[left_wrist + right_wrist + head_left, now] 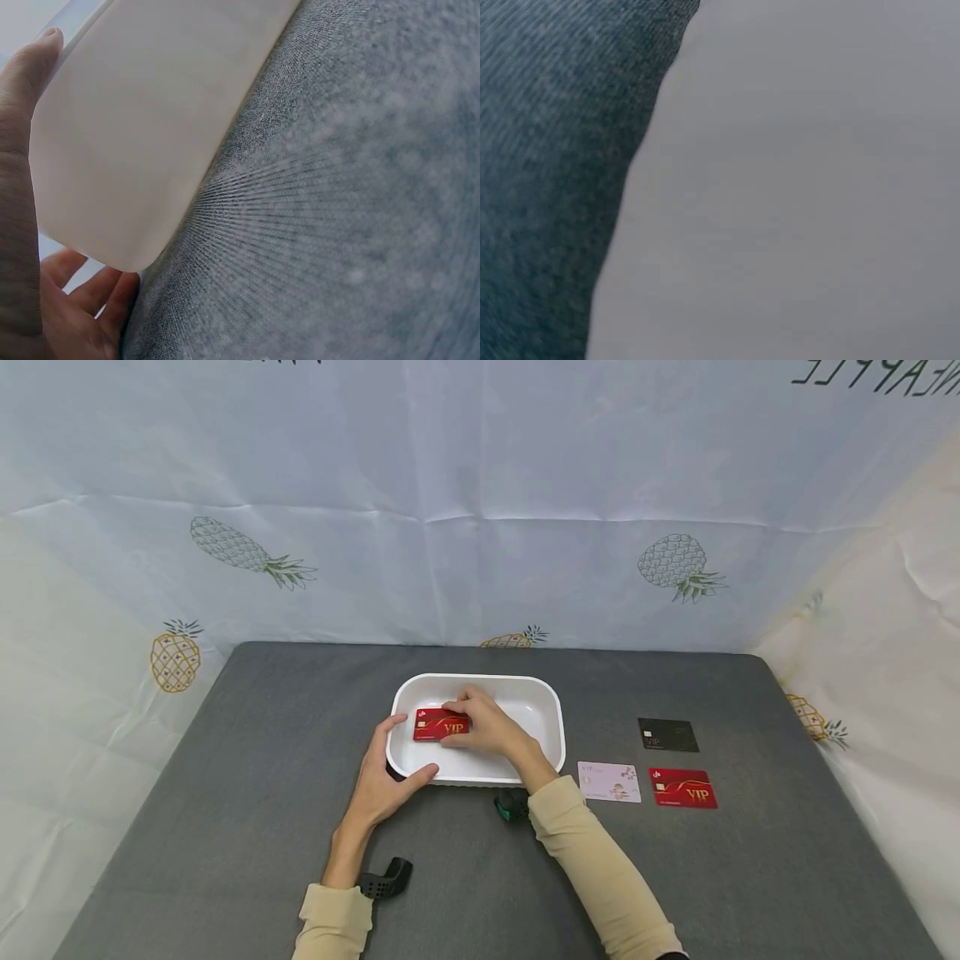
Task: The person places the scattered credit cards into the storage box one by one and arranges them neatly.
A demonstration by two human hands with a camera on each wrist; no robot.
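A white rectangular tray [517, 764] with rounded corners stands on the grey table. My left hand [380, 787] holds its near left corner, thumb at the near rim and fingers at the left end. The left wrist view shows the thumb and fingers of that hand [82, 307] on either side of the tray's corner [142, 150]. Inside the tray, my right hand [486, 725] pinches the right end of a red VIP card [435, 724], covering that end. In the right wrist view only the tray's side [795, 195] and some table cloth show; the hand is out of sight there.
Right of the tray lie a pink VIP card [609, 782], a black VIP card [668, 735] and another red VIP card [683, 788]. The grey table [247, 827] reaches back to a hanging pineapple-print cloth [465, 468]. Black wrist straps [386, 878] are on the arms.
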